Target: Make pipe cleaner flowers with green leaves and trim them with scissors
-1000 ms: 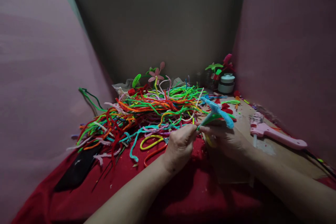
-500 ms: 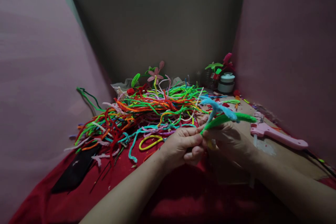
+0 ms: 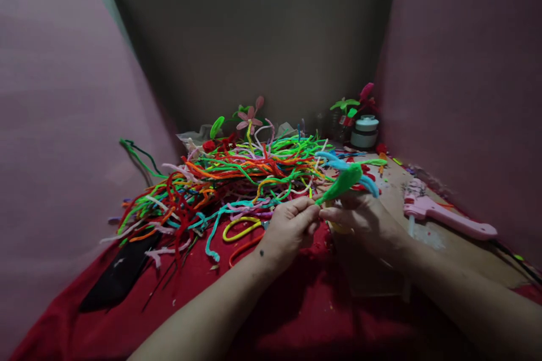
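Observation:
My left hand (image 3: pixel 292 228) pinches the lower end of a green fuzzy leaf (image 3: pixel 342 183), which points up and to the right. Light blue fuzzy petals (image 3: pixel 369 185) spread behind the leaf. Close on the right, my right hand (image 3: pixel 364 220) is bent in toward the same stem, thumb near my left fingertips; its other fingers are in shadow, and what they grip is hidden. Beyond both hands lies a large heap of coloured pipe cleaners (image 3: pixel 254 172).
A pink glue gun (image 3: pixel 449 220) rests on a board at the right. Yellow-handled scissors (image 3: pixel 241 229) lie left of my hands, and a black flat object (image 3: pixel 121 276) farther left. At the back stand a pale jar (image 3: pixel 365 131) and a pink flower (image 3: pixel 249 120).
The green leaf has turned, now showing its broad side and reaching less far right. My left hand has shifted slightly left and up, and the blue petals have rotated with the stem.

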`<state>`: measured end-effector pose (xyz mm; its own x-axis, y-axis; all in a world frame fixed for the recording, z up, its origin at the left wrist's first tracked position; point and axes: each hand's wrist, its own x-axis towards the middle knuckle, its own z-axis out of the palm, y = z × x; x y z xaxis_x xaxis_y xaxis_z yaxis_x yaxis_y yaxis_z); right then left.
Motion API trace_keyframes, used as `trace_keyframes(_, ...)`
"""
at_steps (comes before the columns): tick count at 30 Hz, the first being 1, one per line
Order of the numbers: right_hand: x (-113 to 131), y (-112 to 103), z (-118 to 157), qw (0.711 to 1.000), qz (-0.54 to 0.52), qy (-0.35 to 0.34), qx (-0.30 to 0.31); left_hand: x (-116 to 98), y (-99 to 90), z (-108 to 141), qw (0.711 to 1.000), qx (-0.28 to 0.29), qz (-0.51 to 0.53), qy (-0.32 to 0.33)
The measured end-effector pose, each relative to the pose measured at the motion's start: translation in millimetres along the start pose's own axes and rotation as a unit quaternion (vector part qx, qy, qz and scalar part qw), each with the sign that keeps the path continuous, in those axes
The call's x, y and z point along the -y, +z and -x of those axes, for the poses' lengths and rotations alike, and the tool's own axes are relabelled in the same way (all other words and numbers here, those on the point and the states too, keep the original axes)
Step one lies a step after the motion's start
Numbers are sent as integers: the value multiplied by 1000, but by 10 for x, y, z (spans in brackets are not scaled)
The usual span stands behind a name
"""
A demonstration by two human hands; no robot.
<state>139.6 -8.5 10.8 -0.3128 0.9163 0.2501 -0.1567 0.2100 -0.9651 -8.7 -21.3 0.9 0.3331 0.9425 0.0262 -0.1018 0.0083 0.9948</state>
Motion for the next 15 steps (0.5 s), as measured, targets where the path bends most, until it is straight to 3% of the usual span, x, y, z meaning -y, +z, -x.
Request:
trace_keyframes(4,-76,-90,-28,999,-32,13,38,-56,-53,9,982,93,139,-86)
trace_keyframes(10,-185,-212,-66,994,-26,16,101,-11,-155,23,921,267,237,-158)
trace_keyframes(15,-166,-231,-29,996,-20,5,90,28,-136,44,898,291,282,-174)
